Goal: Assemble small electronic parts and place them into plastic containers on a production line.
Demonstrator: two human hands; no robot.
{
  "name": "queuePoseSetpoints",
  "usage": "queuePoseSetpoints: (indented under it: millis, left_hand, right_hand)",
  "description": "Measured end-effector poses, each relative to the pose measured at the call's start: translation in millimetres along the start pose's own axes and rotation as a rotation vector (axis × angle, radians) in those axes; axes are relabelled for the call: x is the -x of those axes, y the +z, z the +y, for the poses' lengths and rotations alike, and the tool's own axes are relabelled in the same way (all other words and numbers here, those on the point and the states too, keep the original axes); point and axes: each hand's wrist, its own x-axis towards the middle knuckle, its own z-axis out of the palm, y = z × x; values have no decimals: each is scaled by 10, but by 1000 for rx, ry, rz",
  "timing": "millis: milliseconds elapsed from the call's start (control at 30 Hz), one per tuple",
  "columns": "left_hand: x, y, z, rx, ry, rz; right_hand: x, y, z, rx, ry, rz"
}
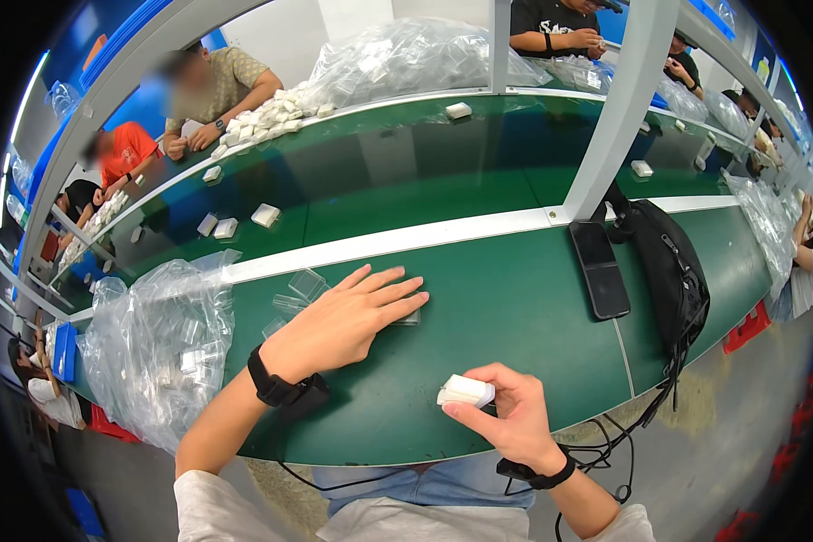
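Green and smooth, the workbench top runs across the view with a white strip along its far edge, and beyond that strip a glossy green conveyor carries scattered small white blocks.

Near the front edge of the bench, the right hand pinches a small white block between thumb and fingertips. The block is a rounded rectangular piece of matte plastic, pale and plain, held just above the surface. Its other fingers curl loosely behind it.

Further back and to the left, the left hand lies flat, palm down, fingers spread and stretched out, pressing on thin clear plastic pieces that lie on the bench; it grips nothing. These pieces are glassy, square-edged and nearly invisible against the green.

Beside them at the left sits a crumpled clear plastic bag with more pale parts inside. A dark phone and a black bag rest at the right, well apart from both hands.
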Motion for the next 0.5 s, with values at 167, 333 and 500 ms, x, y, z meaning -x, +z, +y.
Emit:
queuePoseSetpoints:
  millis: [167, 333, 500]
  left_hand:
    - [-84, -51, 67, 8, 16, -20]
    - [-16, -105, 373, 187, 9, -99]
    - [149, 52, 567, 328, -73, 3]
  right_hand:
    - [-1, 20, -1, -22, 1, 22]
    - [-24, 65, -32, -114, -6, 135]
    - [-3, 9, 44, -101, -8, 92]
